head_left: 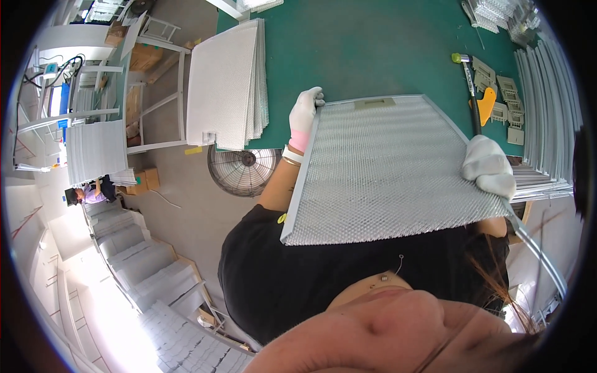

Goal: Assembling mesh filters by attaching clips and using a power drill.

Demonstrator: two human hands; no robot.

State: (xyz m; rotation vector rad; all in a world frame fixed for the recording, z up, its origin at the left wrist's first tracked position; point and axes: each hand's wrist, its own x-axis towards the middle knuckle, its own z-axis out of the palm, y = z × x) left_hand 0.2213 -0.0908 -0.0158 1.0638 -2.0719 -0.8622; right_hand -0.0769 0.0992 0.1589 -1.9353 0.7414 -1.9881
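A silvery mesh filter panel (385, 168) with a metal edge frame is tilted up in front of my chest, its far edge by the green table. A small greyish-beige plate (375, 104) sits on that far edge. My left hand (305, 115), in a white glove with a pink cuff, is closed at the panel's far left corner. At the right edge my right hand (490, 168), also white-gloved, grips panel and frame together. From beneath it a thin metal frame strip (541, 248) runs away from the mesh toward the lower right.
The green table (298, 50) bears stacked mesh sheets (224, 81) at left. To the right lie a mallet (471, 87), a yellow-orange tool (486, 107), beige plates (511, 102) and metal strips (547, 105). A floor fan (247, 163) stands left; another person (93, 191) is farther off.
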